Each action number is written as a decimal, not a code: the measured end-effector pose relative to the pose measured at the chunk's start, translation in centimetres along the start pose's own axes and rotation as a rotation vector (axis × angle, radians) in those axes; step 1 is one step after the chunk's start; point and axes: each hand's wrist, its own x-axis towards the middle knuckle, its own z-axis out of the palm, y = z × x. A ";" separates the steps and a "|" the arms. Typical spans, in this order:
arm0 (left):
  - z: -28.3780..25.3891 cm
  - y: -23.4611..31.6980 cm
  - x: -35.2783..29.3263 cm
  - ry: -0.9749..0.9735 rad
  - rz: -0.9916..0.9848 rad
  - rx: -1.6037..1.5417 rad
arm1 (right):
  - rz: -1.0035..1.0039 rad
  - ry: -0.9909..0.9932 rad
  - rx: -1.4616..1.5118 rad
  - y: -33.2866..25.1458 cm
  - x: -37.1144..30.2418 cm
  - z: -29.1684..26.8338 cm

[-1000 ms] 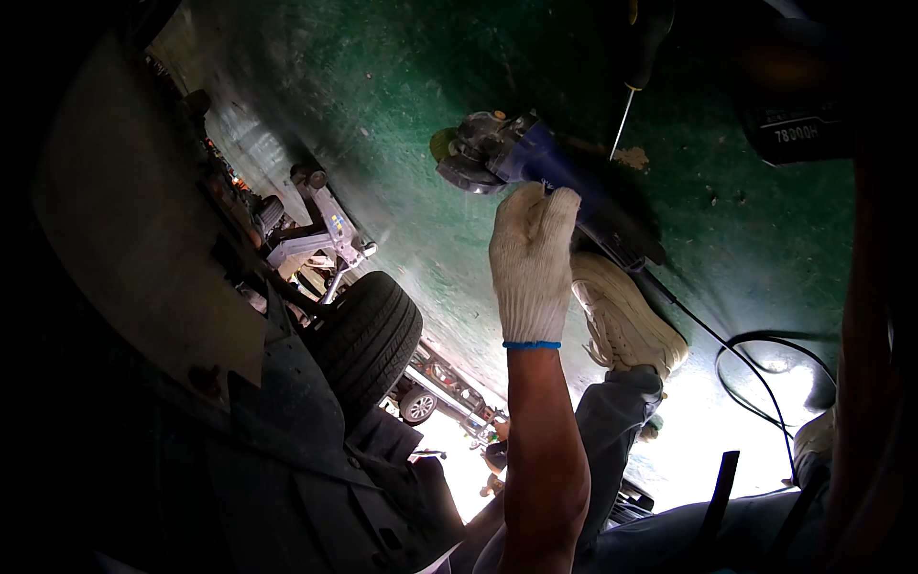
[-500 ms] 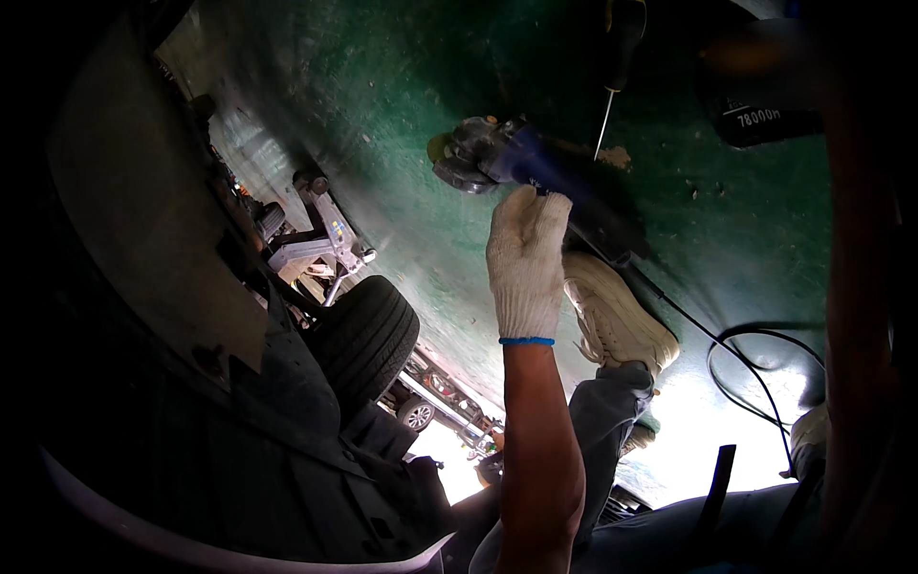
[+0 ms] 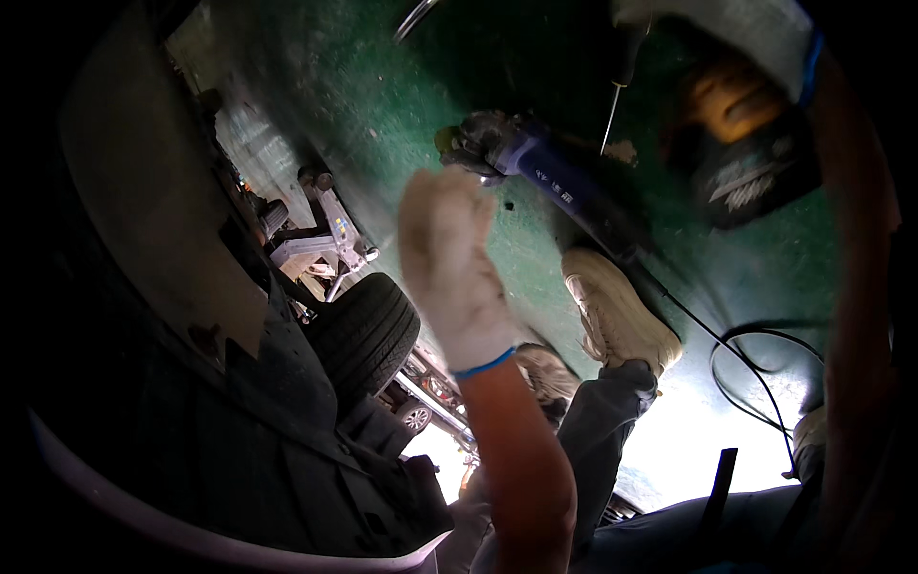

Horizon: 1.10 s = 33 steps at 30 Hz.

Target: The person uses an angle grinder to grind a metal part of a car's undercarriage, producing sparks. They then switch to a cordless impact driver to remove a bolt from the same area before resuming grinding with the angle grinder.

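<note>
My left hand [image 3: 454, 268], in a white knitted glove with a blue cuff, hovers in front of the head end of an angle grinder [image 3: 564, 187]. Motion smears its fingers. The grinder has a purple-blue body and lies on the green floor, its black cord running down to the right. At the upper right my right hand [image 3: 736, 14], gloved the same way, is partly cut off by the top edge. It grips a yellow-and-black cordless power tool [image 3: 736, 105], blurred, with its battery pack toward me. A screwdriver [image 3: 626, 57] with a dark handle is beside that hand.
At left looms a vehicle's dark underside [image 3: 191, 421] with a tyre [image 3: 363, 335]. A floor jack [image 3: 330, 230] stands beyond it. A shoe [image 3: 617, 311] is below the grinder, beside coiled cord [image 3: 765, 332]. A shiny metal piece [image 3: 414, 19] shows at the top.
My left hand has moved left from the grinder's body toward its head. The cordless tool has swung lower and turned, and my right glove has come into view. The metal piece has appeared.
</note>
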 end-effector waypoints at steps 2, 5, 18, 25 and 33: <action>-0.8 1.5 0.9 0.008 0.100 -0.076 | -0.022 -0.038 0.054 -1.0 -0.1 1.6; -5.1 2.1 2.2 0.025 0.212 -0.177 | -0.025 -0.210 0.262 -2.1 3.1 12.0; -8.2 8.8 2.8 0.367 0.180 0.141 | 0.091 -0.517 0.748 -7.8 2.6 21.0; -8.9 8.6 4.5 0.139 0.153 0.110 | 0.154 -0.504 0.811 -7.2 3.2 21.4; -10.6 8.5 4.0 0.282 0.195 0.093 | 0.105 -0.579 0.785 -8.1 3.5 21.5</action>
